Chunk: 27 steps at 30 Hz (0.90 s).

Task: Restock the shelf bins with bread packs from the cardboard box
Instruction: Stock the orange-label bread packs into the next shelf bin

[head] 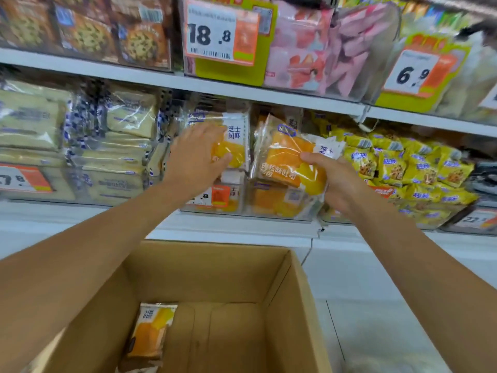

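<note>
An orange bread pack (285, 160) hangs tilted in front of the right-hand clear bin (271, 205) on the middle shelf (236, 227), pinched at its right edge between the thumb and fingers of the right grip (333, 181). Just left of it, the left grip (196, 157) lies against an upright pack (236, 146) standing in the neighbouring bin, thumb across its front; I cannot tell whether the fingers close round it. Near and below, an open cardboard box (295, 292) holds one lone pack (152, 335) in its left corner. Pale loaf packs (113, 157) fill the shelf to the left and yellow snack bags (419, 168) the right. A price tag (215, 33) reading 18.8 hangs on the shelf above.
</note>
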Each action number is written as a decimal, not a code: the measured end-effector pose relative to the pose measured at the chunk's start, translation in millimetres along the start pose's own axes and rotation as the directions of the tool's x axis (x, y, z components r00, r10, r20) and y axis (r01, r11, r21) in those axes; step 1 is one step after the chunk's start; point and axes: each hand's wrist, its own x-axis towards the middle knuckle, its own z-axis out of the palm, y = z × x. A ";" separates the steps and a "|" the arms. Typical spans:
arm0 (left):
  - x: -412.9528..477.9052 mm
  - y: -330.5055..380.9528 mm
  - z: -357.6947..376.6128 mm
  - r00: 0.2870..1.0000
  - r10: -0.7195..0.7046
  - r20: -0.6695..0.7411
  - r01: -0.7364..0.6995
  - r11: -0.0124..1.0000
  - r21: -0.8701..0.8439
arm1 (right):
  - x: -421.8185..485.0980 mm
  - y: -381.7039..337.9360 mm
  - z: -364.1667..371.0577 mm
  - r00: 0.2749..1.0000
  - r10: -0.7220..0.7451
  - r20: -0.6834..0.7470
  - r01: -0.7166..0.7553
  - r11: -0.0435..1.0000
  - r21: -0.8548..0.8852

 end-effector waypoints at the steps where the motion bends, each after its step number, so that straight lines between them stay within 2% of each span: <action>1: 9.9 -9.5 6.2 0.998 0.047 0.037 -0.053 0.985 0.167 | 15.6 -6.0 -1.9 1.000 -0.021 -0.013 0.021 1.000 -0.024; 3: 25.4 -25.7 17.2 0.989 0.047 0.138 -0.090 0.941 0.328 | 44.6 -13.7 4.3 0.998 -0.043 -0.040 0.040 0.996 -0.082; 6: 38.3 -42.8 24.5 0.974 0.074 0.216 -0.156 0.906 0.392 | 88.2 -12.2 23.7 0.991 -0.101 -0.089 0.087 0.985 -0.146; 8: 42.9 -48.8 23.4 0.969 0.130 0.209 -0.210 0.880 0.426 | 107.2 -7.8 37.8 0.988 -0.144 -0.057 0.127 0.965 -0.229; 10: 43.1 -52.3 24.4 0.966 0.173 0.192 -0.244 0.860 0.448 | 107.1 -5.0 51.7 0.993 -0.118 -0.001 0.115 0.972 -0.205; 12: 41.3 -54.9 28.3 0.965 0.200 0.169 -0.258 0.845 0.469 | 111.7 -0.6 55.3 0.996 -0.086 -0.025 0.081 0.985 -0.153; 14: 40.0 -55.7 30.5 0.963 0.213 0.165 -0.267 0.834 0.483 | 115.0 3.9 54.5 0.988 -0.135 -0.078 0.124 0.983 -0.136; 16: 39.8 -55.9 30.1 0.962 0.221 0.159 -0.271 0.830 0.488 | 122.1 12.0 51.0 0.979 -0.182 -0.086 0.162 0.965 -0.204; 19: 39.9 -55.8 29.7 0.961 0.226 0.156 -0.274 0.832 0.483 | 121.9 12.0 47.4 0.990 -0.134 -0.039 0.122 0.967 -0.222; 21: 39.5 -55.5 29.2 0.962 0.226 0.156 -0.273 0.834 0.480 | 117.9 6.8 44.1 0.989 -0.119 -0.089 0.099 0.973 -0.207; 23: 38.5 -55.2 28.2 0.963 0.224 0.151 -0.270 0.836 0.477 | 109.7 7.8 38.8 0.964 -0.227 -0.135 0.162 0.913 -0.375; 24: 38.2 -55.2 27.7 0.963 0.224 0.150 -0.269 0.838 0.475 | 102.3 11.8 37.2 0.937 -0.328 -0.120 0.228 0.835 -0.500; 25: 38.0 -55.1 27.6 0.963 0.224 0.151 -0.270 0.839 0.473 | 95.6 16.5 36.0 0.903 -0.424 -0.064 0.303 0.737 -0.605; 27: 37.6 -54.4 27.7 0.962 0.226 0.153 -0.272 0.841 0.467 | 87.9 25.6 35.8 0.866 -0.497 0.051 0.381 0.590 -0.712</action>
